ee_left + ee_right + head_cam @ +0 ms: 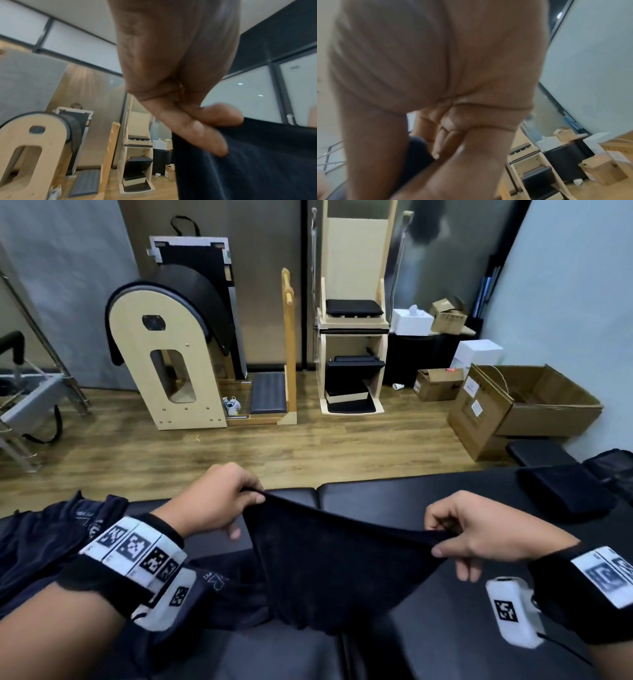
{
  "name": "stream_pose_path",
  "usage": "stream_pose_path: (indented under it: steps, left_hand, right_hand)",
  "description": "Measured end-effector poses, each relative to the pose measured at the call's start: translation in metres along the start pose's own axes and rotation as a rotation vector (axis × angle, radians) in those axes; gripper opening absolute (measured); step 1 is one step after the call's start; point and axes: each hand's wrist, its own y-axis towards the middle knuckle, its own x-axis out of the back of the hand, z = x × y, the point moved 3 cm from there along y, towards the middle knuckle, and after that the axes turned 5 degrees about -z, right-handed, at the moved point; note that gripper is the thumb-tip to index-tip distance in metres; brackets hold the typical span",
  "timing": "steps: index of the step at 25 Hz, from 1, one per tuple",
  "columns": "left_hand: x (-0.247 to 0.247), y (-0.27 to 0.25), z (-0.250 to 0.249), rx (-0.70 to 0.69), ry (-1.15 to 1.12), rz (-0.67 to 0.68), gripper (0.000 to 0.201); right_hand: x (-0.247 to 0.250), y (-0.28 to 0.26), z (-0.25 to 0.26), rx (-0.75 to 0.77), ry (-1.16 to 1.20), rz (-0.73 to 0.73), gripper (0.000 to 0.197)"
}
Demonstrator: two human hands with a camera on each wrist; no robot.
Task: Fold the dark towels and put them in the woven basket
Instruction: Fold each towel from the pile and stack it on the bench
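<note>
Folding step, centre frame: the left hand (215, 501) and right hand (479, 534) each pinch the dark terry-cloth towel (329, 570) taut. Next, judged: bring corners together.

Towel (329, 570) above padded table (445, 628)

Right wrist view is nearly all palm: the right hand (436, 81) blocks most of the frame, soft and blurred, and only a dark sliver of the black terry towel (414, 151) peeks out behind its curled fingers. In the head view, the towel's lower end sinks out of sight against the black padded bench (445, 628). Both forearms run off the near edge. No woven basket shows anywhere.
</note>
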Motion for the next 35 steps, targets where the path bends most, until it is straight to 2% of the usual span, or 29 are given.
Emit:
stream_pose_path:
  steps: [2,3,5,7,10,11,13,17,20,22,25,28,31,35]
  left_hand:
    - [0.014,0.038,-0.016,0.106,-0.096,-0.094,0.013]
    - [0.03,0.059,-0.026,0.111,-0.043,-0.178,0.012]
    - [0.082,0.095,-0.049,0.001,0.205,-0.393,0.015]
    - [0.148,0.108,-0.09,-0.159,0.343,-0.665,0.017]
    - [0.22,0.088,-0.145,-0.357,0.361,-0.986,0.022]
    - [0.23,0.077,-0.157,-0.407,0.374,-1.041,0.021]
    - [0.233,0.057,-0.17,-0.464,0.392,-1.092,0.019]
    - [0.184,0.018,-0.16,-0.5,0.349,-1.037,0.014]
    - [0.108,-0.018,-0.142,-0.522,0.318,-0.94,0.01]
    - [0.049,-0.04,-0.122,-0.5,0.277,-0.839,0.011]
    - [-0.046,-0.072,-0.079,-0.361,0.199,-0.575,0.019]
    - [-0.116,-0.1,-0.05,-0.201,0.177,-0.369,0.014]
    - [-0.156,-0.124,-0.042,-0.083,0.158,-0.259,0.015]
    - [-0.184,-0.155,-0.041,0.018,0.189,-0.079,0.021]
  right_hand:
    - [0.028,0.042,0.003,-0.027,-0.045,-0.031,0.028]
    - [0.048,0.065,0.01,-0.014,-0.013,-0.099,0.033]
    - [0.096,0.102,0.038,0.053,0.19,-0.355,0.035]
    - [0.156,0.116,0.075,0.182,0.346,-0.718,0.031]
    - [0.224,0.085,0.121,0.378,0.224,-1.168,0.015]
    - [0.235,0.068,0.128,0.407,0.191,-1.262,0.016]
    - [0.243,0.038,0.13,0.461,0.151,-1.354,0.019]
    - [0.206,-0.017,0.096,0.44,0.011,-1.347,0.018]
    - [0.147,-0.054,0.044,0.319,-0.064,-1.283,0.018]
    - [0.105,-0.071,0.004,0.232,-0.088,-1.189,0.018]
    - [0.033,-0.094,-0.06,0.064,-0.121,-0.997,0.022]
    - [-0.029,-0.112,-0.11,0.0,-0.197,-0.823,0.022]
    - [-0.069,-0.123,-0.137,-0.033,-0.249,-0.683,0.02]
    - [-0.087,-0.139,-0.155,-0.074,-0.319,-0.474,0.027]
